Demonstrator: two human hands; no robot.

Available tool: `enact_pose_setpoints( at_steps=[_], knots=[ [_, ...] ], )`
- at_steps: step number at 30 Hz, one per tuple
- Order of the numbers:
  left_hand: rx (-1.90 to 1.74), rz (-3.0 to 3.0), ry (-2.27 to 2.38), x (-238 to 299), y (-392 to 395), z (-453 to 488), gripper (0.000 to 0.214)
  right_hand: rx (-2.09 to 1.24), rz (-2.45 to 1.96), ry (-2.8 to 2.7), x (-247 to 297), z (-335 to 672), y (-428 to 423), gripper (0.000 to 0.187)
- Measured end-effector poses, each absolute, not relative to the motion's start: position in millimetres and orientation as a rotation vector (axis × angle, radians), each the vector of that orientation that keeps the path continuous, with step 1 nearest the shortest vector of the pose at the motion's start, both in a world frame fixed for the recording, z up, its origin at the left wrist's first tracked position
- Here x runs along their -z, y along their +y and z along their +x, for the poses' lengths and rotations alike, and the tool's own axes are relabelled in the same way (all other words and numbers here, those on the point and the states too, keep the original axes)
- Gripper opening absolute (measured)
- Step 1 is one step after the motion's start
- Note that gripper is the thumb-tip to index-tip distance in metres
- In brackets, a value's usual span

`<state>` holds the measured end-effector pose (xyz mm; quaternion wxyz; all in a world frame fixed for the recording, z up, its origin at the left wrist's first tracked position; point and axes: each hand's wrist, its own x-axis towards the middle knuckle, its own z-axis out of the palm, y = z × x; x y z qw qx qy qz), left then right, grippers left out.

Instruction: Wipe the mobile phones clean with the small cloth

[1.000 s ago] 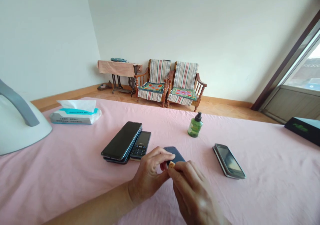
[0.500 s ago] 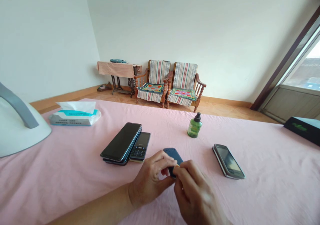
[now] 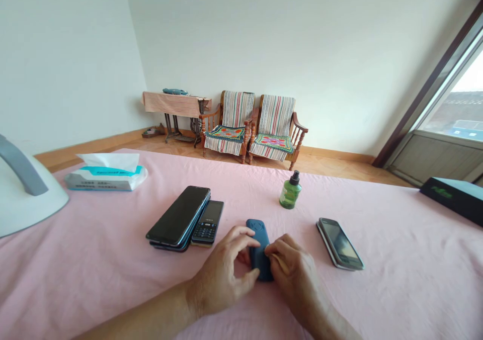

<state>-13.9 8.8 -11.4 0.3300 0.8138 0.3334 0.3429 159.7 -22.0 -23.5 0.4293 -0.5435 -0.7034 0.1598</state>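
A dark blue mobile phone point(image 3: 260, 247) lies on the pink tablecloth, back up, with round details at its top end. My left hand point(image 3: 228, 269) grips its left side, fingertips on the upper edge and thumb lower down. Against the right edge of the phone, my right hand point(image 3: 294, 272) is closed in a pinch. A thin pale yellow piece point(image 3: 279, 262), like a small stick, shows between its fingers; most of it is hidden. Left of my hands is a keypad phone point(image 3: 208, 223), beside a stack of smartphones point(image 3: 180, 215). To the right lie stacked touchscreen phones point(image 3: 340, 244).
A green spray bottle point(image 3: 290, 193) stands behind the blue phone. Farther left are a tissue pack point(image 3: 105, 174) and a white object with a grey handle point(image 3: 28, 189). A black box point(image 3: 449, 196) sits at the right edge of the table point(image 3: 411, 259). Two wooden chairs point(image 3: 273, 123) stand beyond.
My right hand has shifted right and lower along the phone, and my left fingers have spread, so more of the blue back shows. The view has turned slightly right.
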Motion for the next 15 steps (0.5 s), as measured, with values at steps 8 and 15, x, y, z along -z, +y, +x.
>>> enact_pose_setpoints(
  at_steps=[8, 15],
  knots=[
    [-0.932, 2.016, 0.948, 21.3, 7.9, -8.5, 0.076, -0.476, -1.355, -1.789, 19.0, 161.9, -22.3, 0.027],
    [-0.890, 2.090, 1.025, 22.6, 9.2, -10.2, 0.074, -0.481, -1.349, -1.844, 18.1, 162.5, -22.1, 0.028]
  ],
)
